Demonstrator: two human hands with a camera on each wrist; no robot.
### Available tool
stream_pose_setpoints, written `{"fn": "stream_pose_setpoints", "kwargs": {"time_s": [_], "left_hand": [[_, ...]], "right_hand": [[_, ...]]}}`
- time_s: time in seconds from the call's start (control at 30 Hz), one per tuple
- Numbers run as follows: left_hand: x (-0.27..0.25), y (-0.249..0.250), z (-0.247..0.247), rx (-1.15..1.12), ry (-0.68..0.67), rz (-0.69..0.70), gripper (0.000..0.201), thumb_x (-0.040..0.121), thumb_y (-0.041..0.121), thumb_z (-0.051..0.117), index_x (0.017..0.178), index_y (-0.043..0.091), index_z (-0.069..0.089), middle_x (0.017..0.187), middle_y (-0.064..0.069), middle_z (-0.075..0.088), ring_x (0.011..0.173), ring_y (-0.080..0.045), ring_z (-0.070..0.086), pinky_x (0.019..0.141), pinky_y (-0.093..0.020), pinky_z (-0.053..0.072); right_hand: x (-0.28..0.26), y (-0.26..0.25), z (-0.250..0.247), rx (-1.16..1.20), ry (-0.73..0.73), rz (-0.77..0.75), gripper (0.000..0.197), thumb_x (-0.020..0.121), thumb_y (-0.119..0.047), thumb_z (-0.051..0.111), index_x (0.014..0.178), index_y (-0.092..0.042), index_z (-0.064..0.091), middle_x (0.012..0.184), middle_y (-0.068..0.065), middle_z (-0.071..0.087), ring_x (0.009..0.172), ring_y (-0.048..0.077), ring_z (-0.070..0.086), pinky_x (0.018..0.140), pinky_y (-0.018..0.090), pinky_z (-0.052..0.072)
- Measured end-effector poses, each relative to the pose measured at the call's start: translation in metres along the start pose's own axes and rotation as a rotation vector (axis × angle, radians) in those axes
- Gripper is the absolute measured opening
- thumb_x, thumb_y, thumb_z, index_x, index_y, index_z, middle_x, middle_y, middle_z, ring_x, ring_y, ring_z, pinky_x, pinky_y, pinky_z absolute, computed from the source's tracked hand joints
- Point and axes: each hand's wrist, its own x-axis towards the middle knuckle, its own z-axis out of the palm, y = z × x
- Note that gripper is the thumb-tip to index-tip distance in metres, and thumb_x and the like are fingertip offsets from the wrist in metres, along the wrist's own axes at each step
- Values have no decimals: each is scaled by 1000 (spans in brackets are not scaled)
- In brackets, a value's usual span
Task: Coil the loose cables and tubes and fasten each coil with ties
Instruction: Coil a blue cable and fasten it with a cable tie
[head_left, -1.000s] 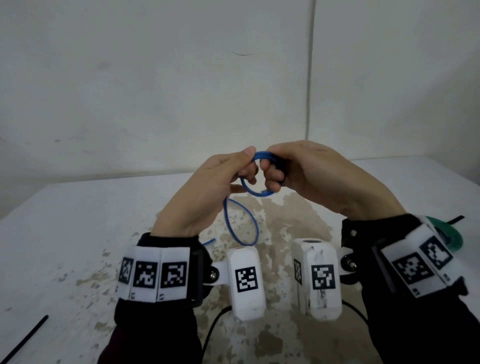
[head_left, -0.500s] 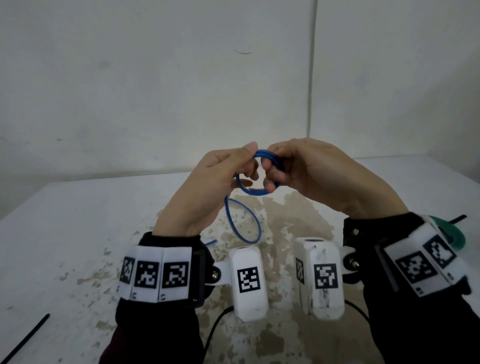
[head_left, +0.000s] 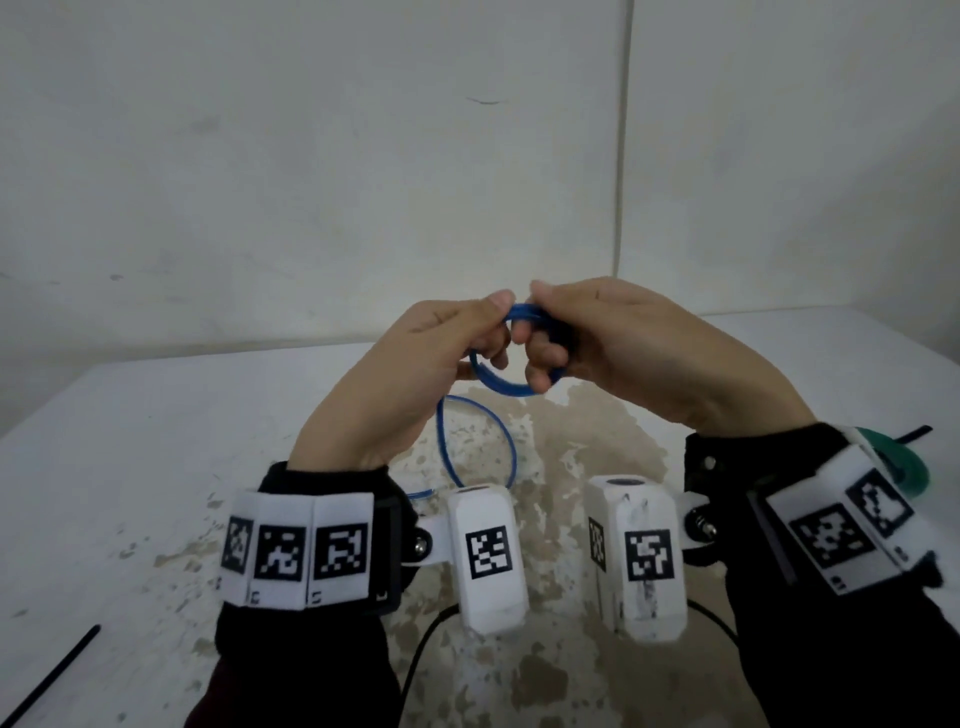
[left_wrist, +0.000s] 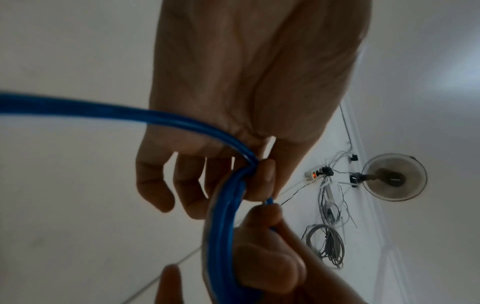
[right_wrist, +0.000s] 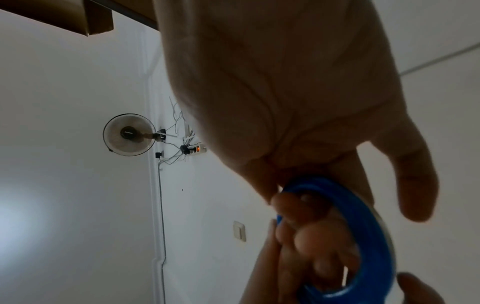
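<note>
A thin blue cable is wound into a small coil (head_left: 501, 385) held in the air above the table, between both hands. My left hand (head_left: 488, 332) pinches the coil's top with thumb and forefinger; the blue strands (left_wrist: 228, 205) run past its fingers in the left wrist view. My right hand (head_left: 543, 345) curls its fingers through and around the coil's right side, and the blue ring (right_wrist: 363, 226) shows in the right wrist view. A loose loop of the same cable (head_left: 475, 441) hangs below the coil toward the table.
The white table (head_left: 130, 467) has a worn, stained patch in the middle. A black cable tie (head_left: 52, 670) lies at the front left. A green coil (head_left: 901, 462) with a black tie lies at the right, behind my right wrist. A wall stands close behind.
Both hands have risen slightly with the coil. The fingers have shifted closer together on its top, and the hanging loop stays below.
</note>
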Motion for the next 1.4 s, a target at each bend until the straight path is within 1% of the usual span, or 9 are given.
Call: {"fn": "stream_pose_setpoints", "kwargs": {"time_s": [0.1, 0.2, 0.47, 0.63, 0.83, 1.03, 1.13, 1.23, 1.4], "left_hand": [[3, 2, 7, -127, 30, -10, 42, 101, 29, 39, 64, 9, 43, 63, -3, 43, 66, -16, 49, 77, -30, 42], [7, -3, 8, -303, -6, -42, 52, 102, 33, 30, 53, 18, 41, 62, -3, 41, 73, -23, 47, 81, -36, 42], [-2, 4, 6, 90, -19, -8, 49, 101, 27, 39, 54, 17, 46, 70, -14, 40, 61, -16, 42, 69, -25, 43], [6, -2, 7, -290, 2, -76, 47, 101, 33, 33, 58, 16, 39, 50, 1, 37, 56, -18, 42, 65, -26, 42], [1, -1, 9, 36, 19, 23, 41, 103, 27, 34, 67, 8, 41, 51, 9, 44, 52, -13, 36, 59, -20, 37], [4, -3, 14, 63, 144, 72, 48, 101, 36, 36, 62, 11, 47, 57, 2, 52, 66, -15, 50, 84, -31, 43], [3, -4, 13, 126, 136, 64, 46, 102, 35, 36, 62, 12, 36, 58, -2, 38, 65, -19, 41, 73, -24, 39], [1, -4, 11, 179, 63, 67, 41, 102, 30, 37, 68, 8, 45, 54, 4, 33, 57, -13, 36, 60, -14, 37], [5, -9, 13, -24, 0, 65, 45, 103, 33, 31, 69, 7, 45, 55, 5, 37, 61, -14, 42, 73, -25, 41]], "right_hand": [[4, 3, 6, 90, 38, -94, 36, 103, -16, 32, 77, -8, 55, 61, -3, 44, 56, 10, 39, 64, 20, 41], [5, 2, 8, 257, 77, -89, 35, 103, -12, 30, 76, -5, 52, 56, -3, 42, 54, 11, 41, 62, 20, 45], [0, 1, 2, -88, -20, 25, 35, 101, -14, 31, 79, -1, 54, 65, 8, 32, 53, 13, 36, 58, 23, 38], [4, 2, 8, 120, 120, -55, 35, 103, -14, 33, 73, -8, 51, 64, 2, 31, 56, 11, 33, 56, 18, 38], [1, 3, 4, -118, 38, 9, 36, 103, -19, 33, 78, -6, 55, 60, -1, 38, 56, 13, 41, 64, 23, 41], [4, 5, 6, 61, 154, -54, 34, 103, -18, 34, 78, -8, 54, 59, -4, 35, 54, 10, 38, 69, 23, 43], [5, 5, 5, 14, 117, 7, 35, 103, -17, 32, 79, -7, 55, 58, -2, 39, 54, 13, 42, 68, 26, 42], [3, 3, 4, -62, 62, 59, 38, 103, -24, 33, 78, -7, 56, 54, -2, 39, 50, 15, 44, 62, 24, 45], [3, 3, 7, 10, 96, -30, 36, 104, -21, 32, 76, -9, 51, 51, -9, 36, 44, 5, 37, 65, 22, 46]]}}
